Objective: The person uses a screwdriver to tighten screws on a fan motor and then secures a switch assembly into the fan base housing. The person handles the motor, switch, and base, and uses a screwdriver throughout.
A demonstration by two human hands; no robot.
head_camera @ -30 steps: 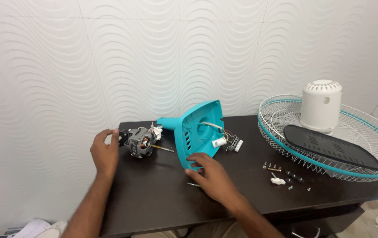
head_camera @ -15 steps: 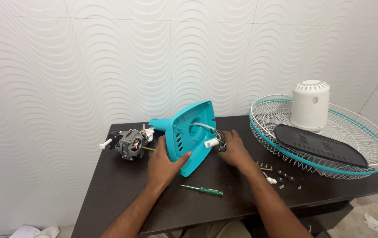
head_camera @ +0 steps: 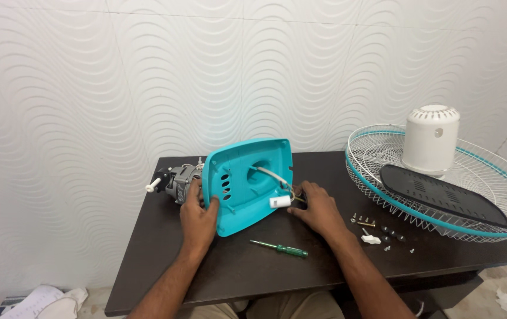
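Left hand [head_camera: 199,217] grips teal fan base housing [head_camera: 246,183] upright on table [head_camera: 165,260]; right hand [head_camera: 318,207] closed on wiring [head_camera: 296,198] beside it.

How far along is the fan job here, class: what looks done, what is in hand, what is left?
Done: the wire guard, white motor cover and screws lie loose on the table. In hand: the left hand and right hand grip the teal housing. Left: the motor remains beside it; the screwdriver lies unused.

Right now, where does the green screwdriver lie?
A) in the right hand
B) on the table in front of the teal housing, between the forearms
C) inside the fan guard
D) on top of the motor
B: the green screwdriver lies flat on the dark table, just in front of the teal housing, untouched by either hand.
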